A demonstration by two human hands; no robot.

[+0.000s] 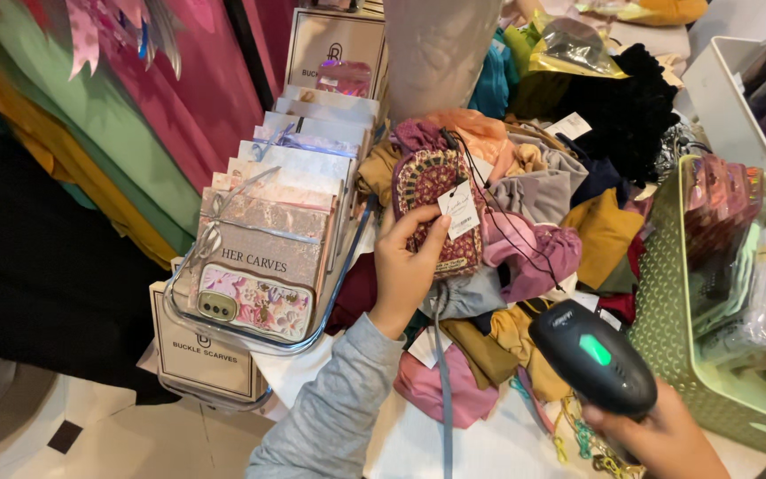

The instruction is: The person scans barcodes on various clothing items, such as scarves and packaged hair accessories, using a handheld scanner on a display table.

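My left hand (405,266) holds up a small patterned maroon fabric pouch (427,191) over a heap of folded cloths, with my thumb pressed on its white paper tag (460,208). A dark cord runs from the pouch's top. My right hand (662,439), low at the frame's bottom right, grips a black handheld barcode scanner (591,355) with a green lit window, its head pointing up-left toward the pouch.
A heap of coloured cloths (534,213) covers the table. A clear rack of boxed gift sets (263,257) stands at left. A green plastic basket (667,328) of packets sits at right, a white bin (724,98) behind it. Hanging fabrics (117,115) fill the upper left.
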